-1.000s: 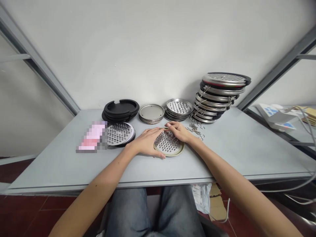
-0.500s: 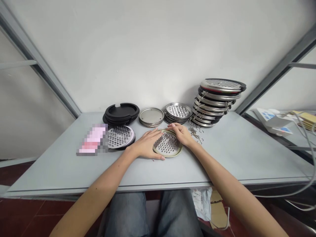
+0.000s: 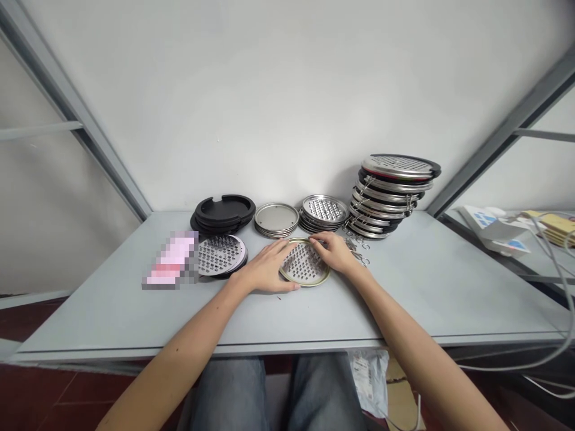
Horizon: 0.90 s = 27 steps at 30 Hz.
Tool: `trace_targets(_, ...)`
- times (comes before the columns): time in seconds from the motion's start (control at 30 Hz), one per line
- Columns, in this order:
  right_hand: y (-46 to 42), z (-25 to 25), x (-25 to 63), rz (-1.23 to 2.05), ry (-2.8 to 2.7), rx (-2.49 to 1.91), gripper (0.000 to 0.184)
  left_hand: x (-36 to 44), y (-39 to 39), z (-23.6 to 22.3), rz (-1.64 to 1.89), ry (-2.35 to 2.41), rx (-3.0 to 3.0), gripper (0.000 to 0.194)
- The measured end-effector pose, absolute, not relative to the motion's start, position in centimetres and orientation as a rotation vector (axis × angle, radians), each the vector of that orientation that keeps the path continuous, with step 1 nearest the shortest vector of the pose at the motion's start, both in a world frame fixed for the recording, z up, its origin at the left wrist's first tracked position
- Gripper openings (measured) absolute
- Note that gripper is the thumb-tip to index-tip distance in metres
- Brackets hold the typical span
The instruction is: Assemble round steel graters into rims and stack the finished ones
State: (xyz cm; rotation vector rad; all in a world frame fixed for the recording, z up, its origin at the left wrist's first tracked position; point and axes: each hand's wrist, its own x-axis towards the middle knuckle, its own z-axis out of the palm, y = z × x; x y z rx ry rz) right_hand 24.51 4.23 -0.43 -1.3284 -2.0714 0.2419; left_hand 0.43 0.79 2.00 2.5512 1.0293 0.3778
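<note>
A round grater (image 3: 307,264), a perforated metal disc inside a gold-coloured rim, lies on the table in front of me. My left hand (image 3: 269,268) spans its left side, thumb at the near edge and fingers over the far edge. Bent fingers of my right hand (image 3: 333,251) grip the rim at the upper right. Left of my hands is a stack of loose grater discs (image 3: 221,256). Beyond the held grater are plain round metal plates (image 3: 277,216) and a pile of rimmed graters (image 3: 324,211). Small metal rings and clips (image 3: 357,246) lie beside my right hand.
Black round holders (image 3: 223,211) are stacked at the back left, against the wall. A tall stack of graters with black holders (image 3: 392,194) leans at the back right. A pixelated pink item (image 3: 169,260) lies at the left. White cables (image 3: 557,263) hang at the far right.
My right fingers have drawn in and bent more over the rim. My left hand keeps its hold on the grater. The whole view has shifted slightly.
</note>
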Motion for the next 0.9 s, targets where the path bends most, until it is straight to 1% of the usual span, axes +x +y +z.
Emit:
trace_targets(0.23,4.23,-0.39,24.60,0.270,-2.049,-1.328,0.030,0.28,0.87,1.91,0.433,1.039,2.533,0.097)
trace_targets(0.5,4.30,-0.55,24.74,0.245,-2.043,-1.366,0.030,0.38,0.83,1.76,0.383,1.136,2.469,0.112)
trace_targets(0.8,4.13,-0.31,24.87,0.375,-2.000,-1.320,0.028,0.39,1.03,1.66,0.434,1.099,2.432,0.111)
trace_targets(0.9,4.21,-0.33,24.95,0.424,-1.981,-1.314,0.028,0.42,0.97,1.85,0.450,1.088,2.426,0.107)
